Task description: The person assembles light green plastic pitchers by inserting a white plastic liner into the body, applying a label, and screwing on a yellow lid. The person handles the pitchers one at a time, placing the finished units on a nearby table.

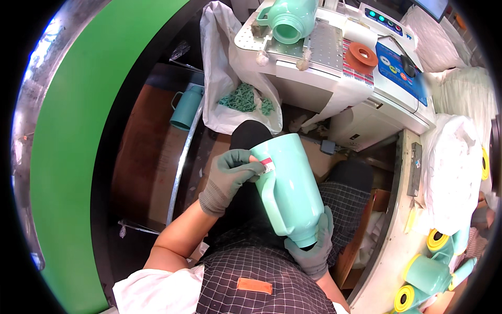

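A: Where was the mint jug point(295, 175)?

B: Approx. mid-view, above the lap, slanted: broad end twd 11:30, narrow neck twd 5:30. Its handle point(269, 201) sat at the jug's 8 o'clock.

A: And the fingers?

B: L hand point(230, 178), gloved, was at the jug's 9 o'clock. Thumb + index pinched a small red/white sticker point(267, 165) at the jug's side; couldn't tell if it was stuck flat. R hand point(315, 251), also gloved, was at 5 o'clock, fingers curled round the neck end. Couldn't see the undersides.

A: Other stuff, pls?

B: 2nd jug point(300, 15) just past 12, on its side on a white machine point(308, 78), mouth twd the person. White sack point(222, 52) w/ green shavings point(239, 98) approx. 11:30, teal jug point(187, 111) at 10, orange tape roll point(361, 65) at 1:30, yellow-ended jugs point(426, 275) at 4.
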### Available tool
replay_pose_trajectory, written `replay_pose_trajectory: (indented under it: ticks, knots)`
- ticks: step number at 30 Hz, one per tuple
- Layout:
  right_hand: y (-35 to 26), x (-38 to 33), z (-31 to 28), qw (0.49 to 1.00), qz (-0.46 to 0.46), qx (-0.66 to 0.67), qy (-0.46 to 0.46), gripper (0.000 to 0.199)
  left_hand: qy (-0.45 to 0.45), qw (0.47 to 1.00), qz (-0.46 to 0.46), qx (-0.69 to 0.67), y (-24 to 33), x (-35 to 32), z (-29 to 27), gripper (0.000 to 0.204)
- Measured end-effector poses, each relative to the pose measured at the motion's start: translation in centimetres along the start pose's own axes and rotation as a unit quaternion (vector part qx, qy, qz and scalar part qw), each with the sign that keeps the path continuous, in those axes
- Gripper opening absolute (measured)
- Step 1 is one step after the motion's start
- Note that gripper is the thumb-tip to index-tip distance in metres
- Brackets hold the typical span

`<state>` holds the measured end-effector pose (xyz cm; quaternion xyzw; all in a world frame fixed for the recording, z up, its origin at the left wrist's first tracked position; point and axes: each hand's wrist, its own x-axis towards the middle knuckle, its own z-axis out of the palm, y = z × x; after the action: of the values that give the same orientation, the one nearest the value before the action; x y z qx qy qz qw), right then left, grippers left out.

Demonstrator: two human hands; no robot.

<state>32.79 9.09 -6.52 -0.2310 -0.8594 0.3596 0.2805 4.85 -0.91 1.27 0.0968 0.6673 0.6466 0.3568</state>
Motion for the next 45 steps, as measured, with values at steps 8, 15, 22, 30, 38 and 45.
replay_pose_trajectory:
  ticks: [8,15,22,30,38,45]
  knots:
    - [1.2,-0.1,-0.5,0.992,0.058,0.114,-0.012,0.116,0.06,0.929,0.091,0.352,-3.2,2.8,-5.3,0.04]
    - [2.1,5.3,-5.4,0.869,0.227,0.42,0.131,0.108,0.151,0.646,0.575,0.479,7.7,11.8,-1.0,0.063]
    - [1.9,10.0,-9.6,0.934,0.101,0.208,0.271,0.108,0.036,0.274,0.687,0.672,14.9,30.4,3.9,0.057]
    - [1.8,18.4,-13.3,0.949,-0.086,-0.078,0.294,0.092,0.077,0.513,0.735,0.437,15.0,11.0,0.7,0.069]
    - [-5.2,38.3,0.1,0.891,-0.284,-0.297,0.194,0.076,-0.145,0.927,0.345,0.022,0.8,2.6,-0.9,0.092]
    - [-3.5,48.0,9.0,0.865,-0.186,-0.459,0.081,0.08,-0.189,0.925,0.307,0.124,-3.2,1.7,-1.1,0.082]
